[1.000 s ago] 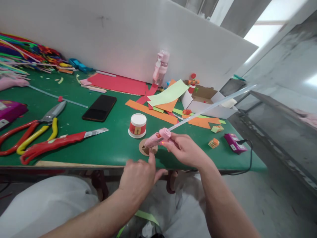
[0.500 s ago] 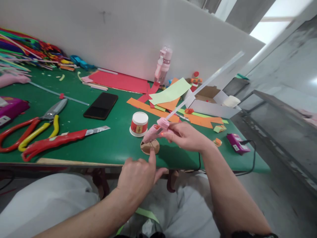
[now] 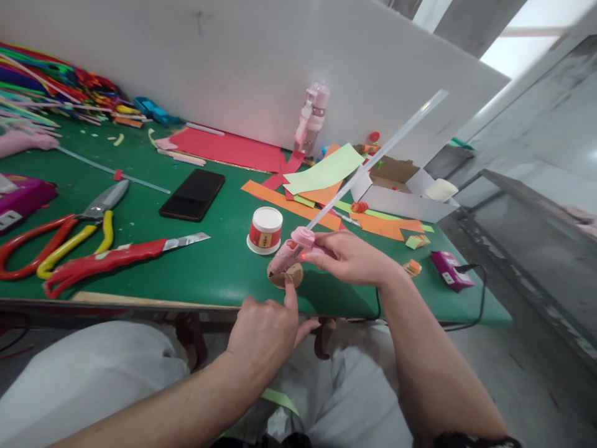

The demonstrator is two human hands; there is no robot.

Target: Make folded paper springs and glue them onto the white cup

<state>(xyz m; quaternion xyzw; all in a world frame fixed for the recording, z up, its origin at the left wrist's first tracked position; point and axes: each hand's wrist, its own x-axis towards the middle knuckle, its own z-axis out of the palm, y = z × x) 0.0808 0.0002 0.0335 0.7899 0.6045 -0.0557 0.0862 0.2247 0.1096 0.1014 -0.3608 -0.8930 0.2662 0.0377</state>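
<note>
A small round brown cardboard disc [image 3: 295, 277] lies flat on the green table near its front edge. The index fingertip of my left hand [image 3: 265, 323] presses on the disc; the thumb is stretched out and the other fingers curl loosely, gripping nothing. In my right hand [image 3: 342, 256] is a pink hot glue gun [image 3: 286, 254], its nozzle tilted down at the disc. A long clear glue stick [image 3: 373, 162] sticks out of its back end, up and to the right. Just behind the disc stands a white paper cup [image 3: 265, 230] with a red band, upside down.
Red-and-yellow shears [image 3: 69, 230], a red-handled knife [image 3: 125, 256] and a black phone [image 3: 193, 194] lie at left. Paper strips [image 3: 326, 171], a pink bottle [image 3: 311, 118] and a white box [image 3: 401, 198] sit behind. A purple power box [image 3: 451, 271] with a cable is at right.
The glue gun has tipped a little, its back end shifting slightly left and down. My left finger stays on the disc. The view has shifted slightly.
</note>
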